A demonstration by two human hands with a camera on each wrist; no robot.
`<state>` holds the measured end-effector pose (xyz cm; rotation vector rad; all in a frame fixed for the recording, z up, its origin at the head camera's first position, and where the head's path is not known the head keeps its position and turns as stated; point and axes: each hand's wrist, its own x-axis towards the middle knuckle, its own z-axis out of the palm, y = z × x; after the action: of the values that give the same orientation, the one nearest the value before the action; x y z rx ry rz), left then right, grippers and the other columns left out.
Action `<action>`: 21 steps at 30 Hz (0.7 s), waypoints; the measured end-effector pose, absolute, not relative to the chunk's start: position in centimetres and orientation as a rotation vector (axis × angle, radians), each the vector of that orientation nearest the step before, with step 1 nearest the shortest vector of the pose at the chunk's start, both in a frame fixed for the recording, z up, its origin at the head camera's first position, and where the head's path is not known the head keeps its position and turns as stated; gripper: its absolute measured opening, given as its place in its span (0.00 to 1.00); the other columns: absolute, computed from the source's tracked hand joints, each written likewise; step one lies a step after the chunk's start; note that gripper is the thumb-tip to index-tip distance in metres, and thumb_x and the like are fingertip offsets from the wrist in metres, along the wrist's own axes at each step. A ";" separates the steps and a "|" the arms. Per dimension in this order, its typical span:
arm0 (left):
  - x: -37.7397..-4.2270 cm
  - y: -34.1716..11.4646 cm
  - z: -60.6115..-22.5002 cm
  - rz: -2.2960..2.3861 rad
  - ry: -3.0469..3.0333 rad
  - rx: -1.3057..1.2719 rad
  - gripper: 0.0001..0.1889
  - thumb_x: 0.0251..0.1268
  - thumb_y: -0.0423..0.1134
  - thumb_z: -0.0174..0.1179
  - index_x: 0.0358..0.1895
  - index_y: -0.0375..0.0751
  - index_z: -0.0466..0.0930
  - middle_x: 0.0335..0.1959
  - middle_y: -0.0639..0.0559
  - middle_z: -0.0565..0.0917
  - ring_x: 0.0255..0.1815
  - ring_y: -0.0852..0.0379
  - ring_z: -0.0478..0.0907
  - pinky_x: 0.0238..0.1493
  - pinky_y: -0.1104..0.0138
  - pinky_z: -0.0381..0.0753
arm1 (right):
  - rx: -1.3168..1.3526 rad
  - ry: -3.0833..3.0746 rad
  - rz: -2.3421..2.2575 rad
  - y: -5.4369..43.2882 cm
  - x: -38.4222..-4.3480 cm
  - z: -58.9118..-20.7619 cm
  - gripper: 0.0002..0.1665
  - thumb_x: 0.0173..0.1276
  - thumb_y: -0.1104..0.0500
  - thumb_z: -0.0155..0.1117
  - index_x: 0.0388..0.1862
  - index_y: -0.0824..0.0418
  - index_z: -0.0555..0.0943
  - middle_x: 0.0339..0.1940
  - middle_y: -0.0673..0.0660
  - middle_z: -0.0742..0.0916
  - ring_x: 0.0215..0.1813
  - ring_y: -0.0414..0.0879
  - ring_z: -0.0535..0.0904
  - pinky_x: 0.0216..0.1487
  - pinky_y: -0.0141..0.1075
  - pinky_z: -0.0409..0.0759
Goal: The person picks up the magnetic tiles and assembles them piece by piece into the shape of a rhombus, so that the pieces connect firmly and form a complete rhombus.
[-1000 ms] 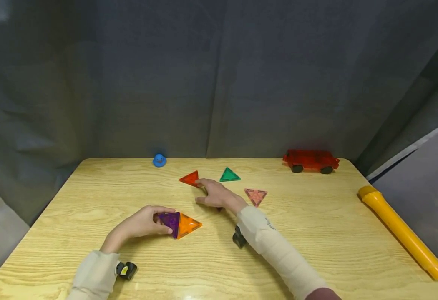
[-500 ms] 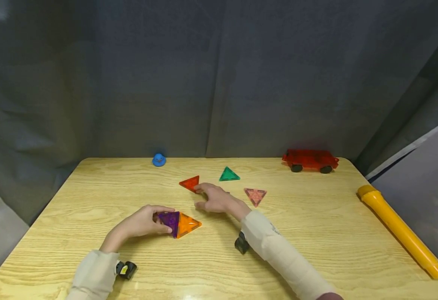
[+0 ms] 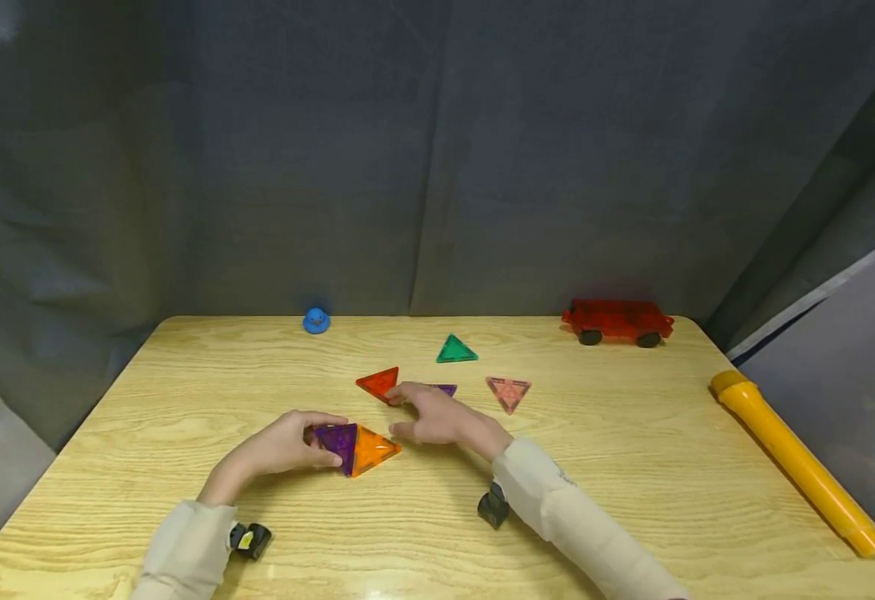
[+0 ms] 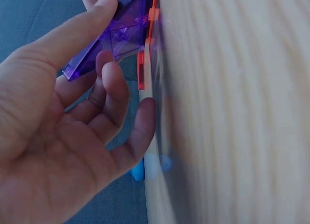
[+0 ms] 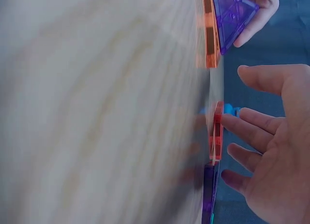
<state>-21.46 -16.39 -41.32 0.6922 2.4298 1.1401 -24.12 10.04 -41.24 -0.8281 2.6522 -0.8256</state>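
My left hand [image 3: 283, 448] pinches a purple triangular magnetic tile [image 4: 127, 34] between thumb and fingers. The tile is tilted up from the table, one edge against an orange triangular tile [image 3: 374, 450] that lies flat. To the right, my right hand [image 3: 437, 414] reaches over the table with its fingers extended and thumb apart. Its fingertips touch a red triangular tile [image 3: 378, 384], also seen low on the tabletop in the right wrist view. A second purple tile [image 3: 447, 389] lies partly hidden behind the right hand.
A green triangular tile [image 3: 456, 350] and a pink one [image 3: 508, 393] lie beyond the right hand. At the back edge are a blue rubber duck [image 3: 317, 321] and a red toy car [image 3: 617, 322]. A yellow tube [image 3: 801, 462] lies along the right edge.
My right hand has drawn the red tile nearer to me, uncovering part of the second purple tile. The left hand and its tile have stayed in place.
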 end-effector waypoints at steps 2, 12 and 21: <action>-21.5 -16.4 -41.3 1.134 2.438 0.689 0.32 0.55 0.41 0.69 0.62 0.31 0.72 0.33 0.50 0.78 0.28 0.58 0.71 0.27 0.71 0.72 | -0.839 2.644 -0.831 10.1 -23.9 -41.3 0.31 0.68 0.52 0.61 0.67 0.61 0.68 0.62 0.55 0.78 0.65 0.51 0.70 0.67 0.44 0.65; -21.3 -16.3 -41.2 1.117 2.462 0.685 0.32 0.54 0.42 0.70 0.62 0.32 0.73 0.28 0.51 0.76 0.27 0.58 0.70 0.26 0.71 0.70 | -0.861 2.652 -0.819 10.4 -22.9 -41.2 0.29 0.67 0.52 0.62 0.64 0.61 0.70 0.60 0.55 0.79 0.65 0.51 0.71 0.67 0.45 0.64; -21.5 -16.3 -41.3 1.110 2.473 0.685 0.31 0.55 0.42 0.70 0.62 0.32 0.73 0.27 0.52 0.76 0.26 0.59 0.70 0.26 0.71 0.71 | -0.846 2.634 -0.848 10.5 -22.5 -40.8 0.27 0.67 0.53 0.61 0.62 0.61 0.72 0.57 0.55 0.81 0.62 0.51 0.73 0.66 0.46 0.66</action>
<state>-21.51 -16.29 -41.33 0.6853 2.4727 1.1100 -22.49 10.47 -40.83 -0.8456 2.6336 -0.8477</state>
